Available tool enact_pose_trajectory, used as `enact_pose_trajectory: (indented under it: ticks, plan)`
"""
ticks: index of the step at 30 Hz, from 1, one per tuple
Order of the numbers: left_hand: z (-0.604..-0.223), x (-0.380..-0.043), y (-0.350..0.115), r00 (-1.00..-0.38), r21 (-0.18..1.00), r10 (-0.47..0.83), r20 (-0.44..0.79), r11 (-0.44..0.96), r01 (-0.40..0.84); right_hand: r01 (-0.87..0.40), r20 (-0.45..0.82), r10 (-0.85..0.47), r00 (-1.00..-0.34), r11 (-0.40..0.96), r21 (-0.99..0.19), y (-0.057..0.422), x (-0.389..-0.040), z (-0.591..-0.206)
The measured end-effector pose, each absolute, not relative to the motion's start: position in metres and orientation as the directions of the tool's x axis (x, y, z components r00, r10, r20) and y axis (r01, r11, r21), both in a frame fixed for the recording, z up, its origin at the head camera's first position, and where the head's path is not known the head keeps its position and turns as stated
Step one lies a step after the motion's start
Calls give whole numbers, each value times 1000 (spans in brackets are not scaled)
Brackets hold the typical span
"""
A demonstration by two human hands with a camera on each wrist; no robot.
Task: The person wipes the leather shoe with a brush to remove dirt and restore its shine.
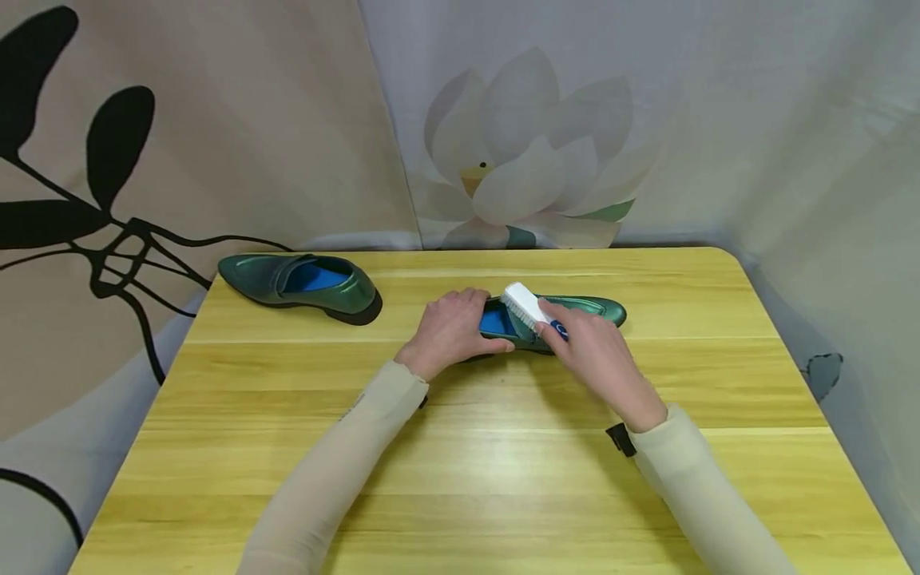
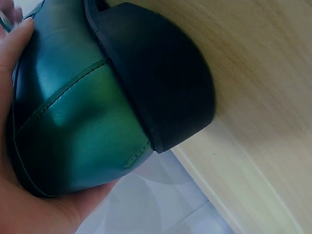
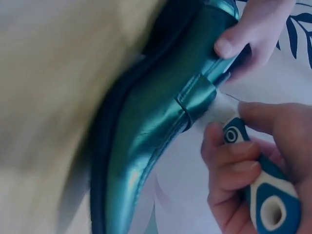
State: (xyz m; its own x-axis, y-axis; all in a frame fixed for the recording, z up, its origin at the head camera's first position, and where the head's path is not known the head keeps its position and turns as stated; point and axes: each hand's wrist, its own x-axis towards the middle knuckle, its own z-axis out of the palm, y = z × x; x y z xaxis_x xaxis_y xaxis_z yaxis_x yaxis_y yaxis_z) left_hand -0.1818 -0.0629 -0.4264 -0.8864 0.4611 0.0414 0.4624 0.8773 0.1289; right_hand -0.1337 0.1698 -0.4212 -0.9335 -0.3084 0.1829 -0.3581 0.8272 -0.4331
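Note:
A metallic green loafer (image 1: 602,307) with a blue insole lies on the table, its toe towards the right. My left hand (image 1: 450,329) grips it round the heel end, the thumb along the near side of the opening. In the left wrist view the loafer's heel quarter (image 2: 83,141) sits in that palm above a black heel block (image 2: 163,78). Curled fingers of my right hand (image 1: 602,358) hold a white and blue brush (image 1: 523,303) by its handle (image 3: 273,192). Its bristles face the loafer's upper near the strap; the exact contact is hard to see.
A second green loafer (image 1: 323,286) stands at the table's back left corner, toe to the left. The wooden table (image 1: 503,479) reaches back to a pale curtain (image 1: 287,120) printed with a flower and dark leaves.

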Motion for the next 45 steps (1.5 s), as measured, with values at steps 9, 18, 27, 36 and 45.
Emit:
enact_pose_trajectory:
  ticks: [9,18,27,36,45]
  plan:
    - [-432,-183,-61,-880,128,471,56,871,474,-291,107,-274,-956,833,-470,166,-155,-418]
    - [-429,-182,-66,-889,152,454,60,876,457,-243,123,-210,-970,823,-513,186,-106,-427]
    - [-427,-182,-69,-882,131,462,95,872,471,-229,115,-198,-973,826,-515,190,-97,-429]
    - [-431,-181,-65,-883,113,460,93,876,468,-198,47,-199,-979,865,-461,166,-155,-416]
    - [-431,-182,-64,-882,101,466,73,876,471,-236,67,-230,-971,870,-433,177,-136,-421]
